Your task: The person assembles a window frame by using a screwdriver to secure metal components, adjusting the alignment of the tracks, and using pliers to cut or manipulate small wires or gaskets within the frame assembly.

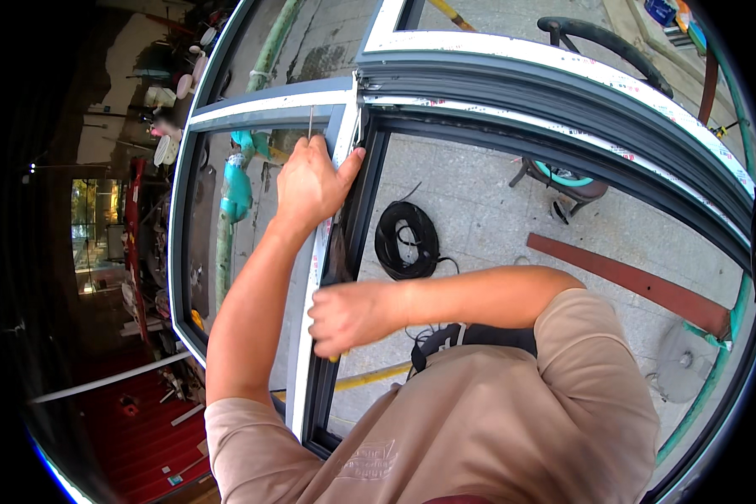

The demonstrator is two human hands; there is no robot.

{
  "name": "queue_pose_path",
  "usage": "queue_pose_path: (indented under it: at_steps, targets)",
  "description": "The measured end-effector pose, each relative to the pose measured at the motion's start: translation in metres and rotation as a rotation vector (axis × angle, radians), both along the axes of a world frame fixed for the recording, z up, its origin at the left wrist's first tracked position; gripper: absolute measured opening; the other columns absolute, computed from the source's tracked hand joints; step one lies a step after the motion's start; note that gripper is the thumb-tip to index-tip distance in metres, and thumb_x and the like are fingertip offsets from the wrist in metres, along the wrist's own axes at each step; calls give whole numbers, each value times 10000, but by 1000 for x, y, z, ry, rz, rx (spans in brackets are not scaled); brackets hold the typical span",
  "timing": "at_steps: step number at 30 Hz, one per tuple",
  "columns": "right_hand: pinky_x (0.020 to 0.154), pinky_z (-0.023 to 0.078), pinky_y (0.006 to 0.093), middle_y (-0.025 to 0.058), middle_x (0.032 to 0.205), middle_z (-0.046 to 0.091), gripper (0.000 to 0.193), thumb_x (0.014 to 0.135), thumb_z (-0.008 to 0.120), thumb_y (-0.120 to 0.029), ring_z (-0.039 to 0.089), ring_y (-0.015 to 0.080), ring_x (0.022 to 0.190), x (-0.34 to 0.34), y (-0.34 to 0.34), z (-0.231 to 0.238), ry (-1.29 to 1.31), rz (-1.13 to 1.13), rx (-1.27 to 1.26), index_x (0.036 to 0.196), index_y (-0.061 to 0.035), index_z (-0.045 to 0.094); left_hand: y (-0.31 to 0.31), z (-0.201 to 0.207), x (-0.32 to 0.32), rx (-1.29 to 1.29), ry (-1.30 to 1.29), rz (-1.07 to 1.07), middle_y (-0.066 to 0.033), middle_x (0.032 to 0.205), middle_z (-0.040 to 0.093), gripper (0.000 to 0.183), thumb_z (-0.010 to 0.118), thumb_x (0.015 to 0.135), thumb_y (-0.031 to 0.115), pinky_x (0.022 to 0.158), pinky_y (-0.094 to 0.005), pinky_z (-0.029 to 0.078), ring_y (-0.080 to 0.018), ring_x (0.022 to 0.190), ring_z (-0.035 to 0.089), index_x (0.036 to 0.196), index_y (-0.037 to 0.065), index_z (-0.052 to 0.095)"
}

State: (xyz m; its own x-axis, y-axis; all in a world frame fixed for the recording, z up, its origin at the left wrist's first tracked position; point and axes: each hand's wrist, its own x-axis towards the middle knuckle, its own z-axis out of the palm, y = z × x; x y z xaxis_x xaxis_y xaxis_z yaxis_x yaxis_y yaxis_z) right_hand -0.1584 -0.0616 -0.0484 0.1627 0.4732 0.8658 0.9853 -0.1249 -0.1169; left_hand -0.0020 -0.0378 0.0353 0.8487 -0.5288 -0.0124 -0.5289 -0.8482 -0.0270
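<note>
A large window frame (317,277) of dark grey profiles with white protective film stands before me. My left hand (313,181) is closed at its upright post, near the joint with the crossbar. A thin metal rod (312,122) sticks up from between its fingers, and the thumb rests against the dark inner edge. Lower on the same post, my right hand (349,319) is closed in a fist and smeared by motion. A small yellow bit shows beneath it, and a dark blur lies above it along the post; what it grips cannot be made out.
Through the frame, a coil of black rubber strip (406,241) lies on the paved floor. Beyond it are a stool (563,181) and a reddish-brown board (630,281). A green pipe (224,252) with a teal wrap stands behind the left panes. Clutter fills the dark room at left.
</note>
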Motion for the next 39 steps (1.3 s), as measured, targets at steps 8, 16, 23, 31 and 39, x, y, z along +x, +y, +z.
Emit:
queue_pose_path:
  at_steps: [8, 16, 23, 31, 39]
  targets:
    - [792, 474, 372, 2, 821, 573, 207, 859, 738, -274, 615, 221, 856, 8, -6, 5, -8, -3, -25, 801, -160, 575, 2, 1, 2, 16, 24, 34, -315, 1173, 697, 726, 665, 1020, 634, 978, -574, 567, -510, 1112, 714, 1124, -84, 686]
    - [763, 470, 373, 5, 824, 550, 193, 862, 730, -247, 597, 216, 834, -10, -22, 5, 45, 28, 4, 838, -152, 563, 1, -3, 3, -13, 27, 32, -303, 1186, 686, 712, 666, 1024, 624, 982, -575, 559, -508, 1129, 702, 1129, -81, 671]
    - [789, 538, 420, 59, 917, 659, 377, 784, 909, -250, 690, 272, 891, -70, -69, -3, 612, -50, 192, 982, -112, 619, -2, -3, 0, -10, 32, 46, -305, 1208, 672, 710, 659, 1032, 633, 974, -582, 558, -521, 1127, 694, 1148, -67, 660]
    - [749, 549, 440, 117, 929, 634, 401, 933, 825, -249, 670, 316, 803, -75, -149, -2, 1018, -250, 369, 1185, -73, 568, 2, -9, 0, -34, 13, 56, -328, 1216, 665, 703, 646, 1048, 621, 981, -585, 554, -534, 1141, 684, 1160, -74, 651]
    - [796, 517, 469, 131, 869, 666, 176, 1005, 665, -218, 650, 335, 825, -55, -179, 0, 1341, -327, 718, 1051, -51, 637, -2, -10, -5, -48, 22, 110, -332, 1247, 655, 707, 644, 1056, 595, 1018, -567, 542, -525, 1182, 671, 1195, -97, 637]
